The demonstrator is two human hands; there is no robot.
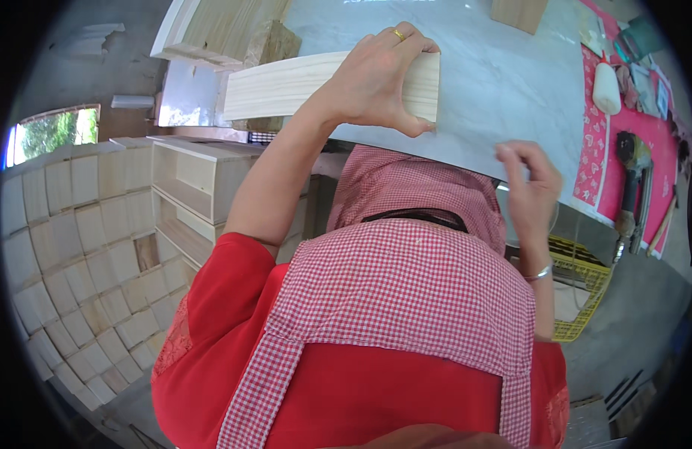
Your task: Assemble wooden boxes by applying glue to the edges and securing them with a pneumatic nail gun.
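Head view: the left hand point(379, 78) is spanning the right end of a pale wooden board point(286, 86), thumb pressing at the near edge, fingers curling over the far one. The board is lying over the left part of the marble-patterned counter point(503, 90), overlapping a rough wooden block point(275, 43). The right hand point(534, 176) is blurring near the counter's front edge, fingers half bending; whether it is gripping anything, I cannot tell. White hearts are patterning a pink cloth point(591, 161) near a white bottle point(606, 90), any lettering there appearing too small to read.
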